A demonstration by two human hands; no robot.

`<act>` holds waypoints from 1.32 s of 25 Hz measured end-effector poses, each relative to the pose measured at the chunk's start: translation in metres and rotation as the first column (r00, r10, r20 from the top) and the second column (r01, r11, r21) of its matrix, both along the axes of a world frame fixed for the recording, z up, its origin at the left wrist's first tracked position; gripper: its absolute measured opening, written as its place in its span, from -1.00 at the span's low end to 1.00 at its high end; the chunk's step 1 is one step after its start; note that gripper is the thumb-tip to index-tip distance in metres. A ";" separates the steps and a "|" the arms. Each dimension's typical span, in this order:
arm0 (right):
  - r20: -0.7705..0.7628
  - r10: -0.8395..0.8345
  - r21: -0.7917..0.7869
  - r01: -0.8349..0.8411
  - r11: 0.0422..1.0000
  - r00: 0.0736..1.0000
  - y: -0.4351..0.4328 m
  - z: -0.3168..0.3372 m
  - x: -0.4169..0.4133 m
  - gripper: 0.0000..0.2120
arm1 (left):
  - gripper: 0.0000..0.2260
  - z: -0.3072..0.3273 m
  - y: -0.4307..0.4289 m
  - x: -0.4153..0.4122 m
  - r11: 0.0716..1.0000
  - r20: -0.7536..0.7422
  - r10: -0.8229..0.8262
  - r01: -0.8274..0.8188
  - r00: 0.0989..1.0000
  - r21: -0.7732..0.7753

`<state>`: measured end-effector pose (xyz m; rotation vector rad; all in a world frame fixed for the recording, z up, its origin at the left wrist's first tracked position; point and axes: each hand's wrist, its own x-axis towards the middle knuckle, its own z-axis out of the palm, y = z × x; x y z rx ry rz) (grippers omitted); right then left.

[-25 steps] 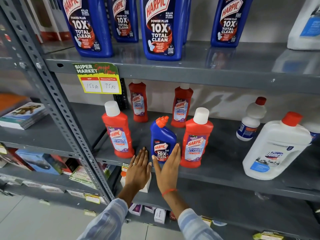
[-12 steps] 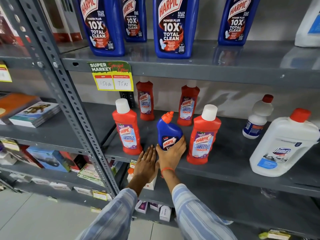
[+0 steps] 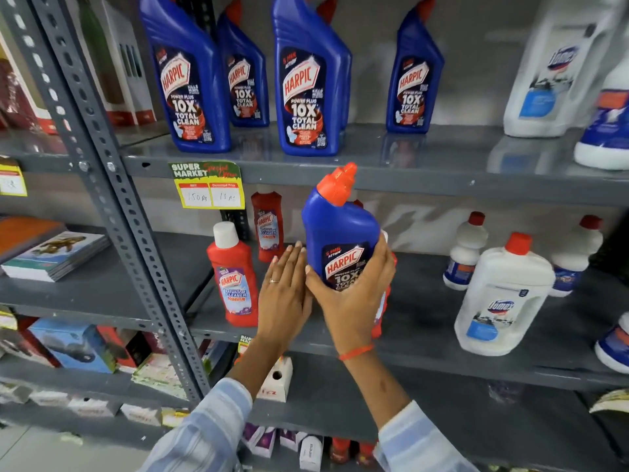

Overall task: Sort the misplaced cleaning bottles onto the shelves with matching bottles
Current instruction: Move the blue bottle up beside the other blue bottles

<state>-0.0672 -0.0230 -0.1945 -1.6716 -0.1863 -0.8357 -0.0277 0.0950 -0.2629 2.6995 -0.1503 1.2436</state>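
Note:
A small blue Harpic bottle (image 3: 340,240) with an orange-red cap is lifted off the middle shelf (image 3: 425,321), its cap level with the upper shelf's front edge (image 3: 391,172). My right hand (image 3: 354,301) grips its lower half from below. My left hand (image 3: 284,291) is flat and open beside it, fingers up, touching my right hand. Several large blue Harpic bottles (image 3: 306,83) stand on the upper shelf. Red Harpic bathroom cleaner bottles (image 3: 235,277) stand on the middle shelf; one is mostly hidden behind my right hand.
White Domex bottles (image 3: 500,298) stand on the middle shelf at right, more on the upper shelf (image 3: 558,69). A price tag (image 3: 209,187) hangs from the upper shelf edge. A grey perforated upright (image 3: 112,212) divides off the left bay with books (image 3: 54,253).
My right hand closed on the small blue bottle and raised it off the middle shelf toward the upper shelf. My left hand rose alongside. The view tilted upward.

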 end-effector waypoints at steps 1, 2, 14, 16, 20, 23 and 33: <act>0.038 -0.004 0.005 0.003 1.000 0.999 -0.010 0.018 -0.002 -0.03 | -0.54 0.023 -0.007 -0.002 1.000 0.097 -0.005 0.007 0.995 -0.020; 0.070 -0.003 0.012 0.002 1.000 0.998 -0.019 0.036 -0.003 -0.03 | -0.55 0.047 -0.015 -0.003 1.000 0.187 -0.012 0.017 0.982 -0.025; 0.171 -0.207 -0.065 0.221 0.973 0.963 -0.081 0.202 0.069 0.02 | -0.53 0.153 -0.068 0.032 0.995 0.187 0.044 -0.060 0.981 0.080; 0.099 -0.224 -0.077 0.232 0.970 0.969 -0.082 0.200 0.087 0.03 | -0.53 0.151 -0.066 0.032 0.995 0.197 0.042 -0.060 0.980 0.085; 0.023 -0.226 -0.050 0.227 0.973 0.974 -0.080 0.193 0.105 0.02 | -0.51 0.150 -0.067 0.034 0.995 0.237 0.039 -0.060 0.971 0.082; 0.047 -0.244 -0.067 0.246 0.967 0.969 -0.073 0.191 0.108 0.02 | -0.52 0.146 -0.069 0.038 0.998 0.280 0.037 -0.050 0.959 0.037; 0.037 -0.286 -0.060 0.288 0.956 0.958 -0.065 0.183 0.110 0.04 | -0.51 0.144 -0.070 0.042 0.999 0.299 0.043 -0.050 0.953 0.014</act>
